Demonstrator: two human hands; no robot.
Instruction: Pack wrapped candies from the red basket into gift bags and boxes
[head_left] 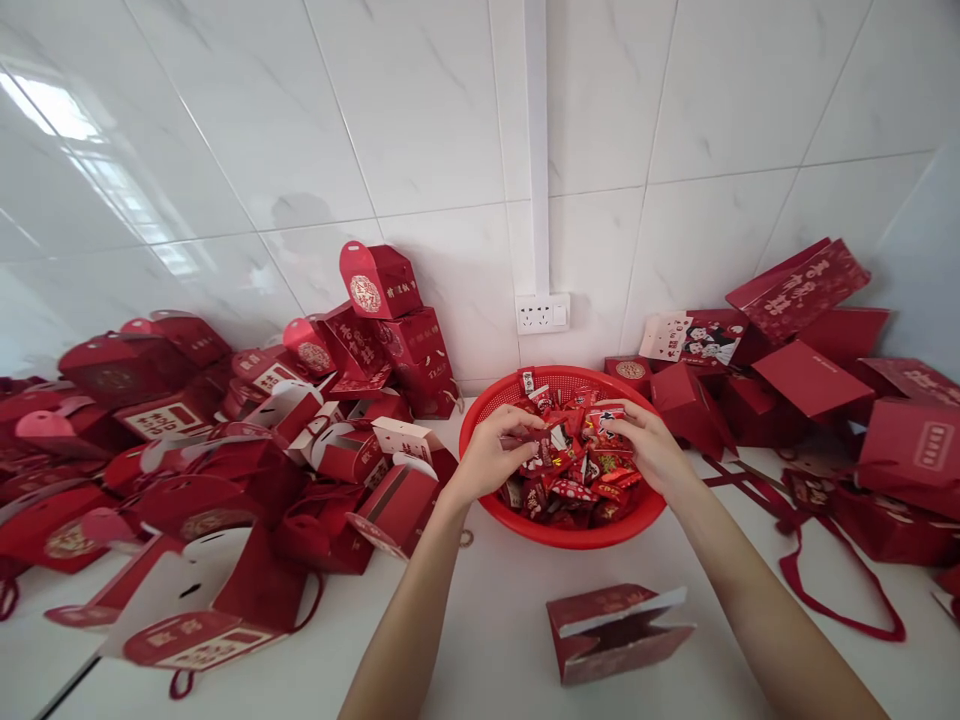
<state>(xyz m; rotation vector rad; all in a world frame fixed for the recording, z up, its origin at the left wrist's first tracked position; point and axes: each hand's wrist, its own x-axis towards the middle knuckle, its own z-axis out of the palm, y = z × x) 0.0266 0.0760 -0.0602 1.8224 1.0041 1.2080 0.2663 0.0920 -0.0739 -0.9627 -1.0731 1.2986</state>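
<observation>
Your left hand [487, 455]: pinching a small, dark red packet [516, 440]
Your right hand [651, 448]: pinching a shiny, red-and-white packet [604, 414]
Packets: over the round, red plastic basket [576, 536]
Open red paper box [600, 612]: nearer you

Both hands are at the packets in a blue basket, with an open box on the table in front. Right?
No: the head view shows the basket is red, not blue. The left hand and right hand are at its packets, with an open box on the table in front.

left hand [489, 452]: bare | right hand [651, 450]: bare | forearms [416, 590]: bare, slender, tapering
</observation>
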